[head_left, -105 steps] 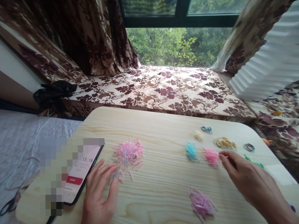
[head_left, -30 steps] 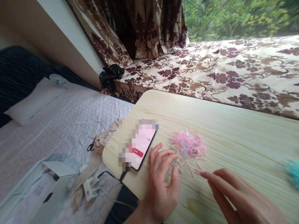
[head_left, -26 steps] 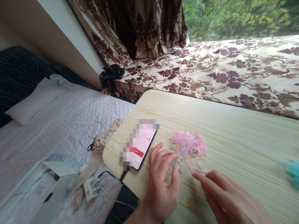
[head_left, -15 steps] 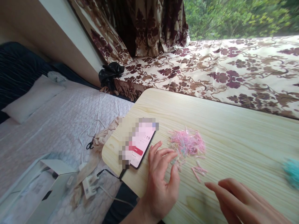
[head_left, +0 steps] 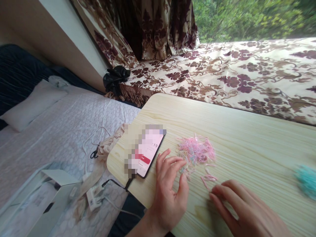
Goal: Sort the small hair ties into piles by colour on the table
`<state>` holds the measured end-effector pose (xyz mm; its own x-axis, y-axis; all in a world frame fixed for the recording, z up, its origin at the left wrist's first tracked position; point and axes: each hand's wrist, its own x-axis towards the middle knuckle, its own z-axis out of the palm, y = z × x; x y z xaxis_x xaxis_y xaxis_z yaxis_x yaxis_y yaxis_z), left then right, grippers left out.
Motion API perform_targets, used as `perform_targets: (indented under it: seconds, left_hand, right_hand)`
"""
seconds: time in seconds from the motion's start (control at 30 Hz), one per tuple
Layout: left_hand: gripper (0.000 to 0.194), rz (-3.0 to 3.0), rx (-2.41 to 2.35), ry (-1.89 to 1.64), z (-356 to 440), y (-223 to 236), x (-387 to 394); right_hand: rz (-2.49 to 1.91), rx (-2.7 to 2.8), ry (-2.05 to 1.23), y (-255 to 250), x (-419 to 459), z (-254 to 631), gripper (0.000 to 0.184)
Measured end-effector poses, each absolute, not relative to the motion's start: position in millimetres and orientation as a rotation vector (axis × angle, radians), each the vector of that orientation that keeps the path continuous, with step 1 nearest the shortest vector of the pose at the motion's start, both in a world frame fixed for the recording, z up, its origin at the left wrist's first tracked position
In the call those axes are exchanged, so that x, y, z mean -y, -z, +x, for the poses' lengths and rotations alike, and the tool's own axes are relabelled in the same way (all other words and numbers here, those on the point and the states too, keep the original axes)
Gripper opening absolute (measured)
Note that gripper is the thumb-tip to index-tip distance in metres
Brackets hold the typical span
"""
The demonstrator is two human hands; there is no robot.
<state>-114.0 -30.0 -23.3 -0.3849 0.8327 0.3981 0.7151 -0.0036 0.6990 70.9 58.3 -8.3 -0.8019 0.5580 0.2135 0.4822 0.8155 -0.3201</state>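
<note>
On the pale wooden table lies a tangled pile of thin pink bands (head_left: 198,149), with some bluish and yellowish ones at its left edge. My left hand (head_left: 170,194) is open at the pile's near-left side, its fingers spread and curved, holding nothing. A few loose pink bands (head_left: 208,177) lie just in front of the pile. My right hand (head_left: 239,205) has its thumb and forefinger tips pinched together at the near end of one of these bands. How much of that band is between the fingertips is hidden.
A phone (head_left: 149,153) with a lit screen lies left of my left hand, a black cable at its lower end. A turquoise bundle (head_left: 307,181) sits at the table's right. On the bed are a power strip (head_left: 93,196) and a white box (head_left: 56,197).
My right hand has moved left to the loose pink bands, and its thumb and forefinger have come together. My left hand stays in place. The view has shifted slightly.
</note>
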Motion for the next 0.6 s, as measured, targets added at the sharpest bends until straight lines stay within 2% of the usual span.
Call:
perform_targets:
  seconds: [0.2, 0.33, 0.43, 0.6]
  left_hand:
    - [0.033, 1.658, -2.127, -1.356, -114.2, 23.0, 29.6]
    - [0.033, 1.651, -2.134, -1.359, -113.7, 22.4, 29.1]
    - [0.032, 1.666, -2.136, -1.359, -113.6, 22.2, 29.1]
    - [0.032, 1.691, -2.145, -1.35, -114.3, 23.7, 29.3]
  right_hand:
    - [-0.808, 2.658, -0.212, 2.8, -58.4, 53.6, 0.03]
    - [-0.807, 2.622, -0.243, 2.8, -57.6, 52.9, 0.036]
    - [-0.877, 2.632, -0.391, 6.4, -57.4, 59.8, 0.033]
    - [-0.93, 2.546, -0.83, 7.2, -60.7, 79.0, 0.029]
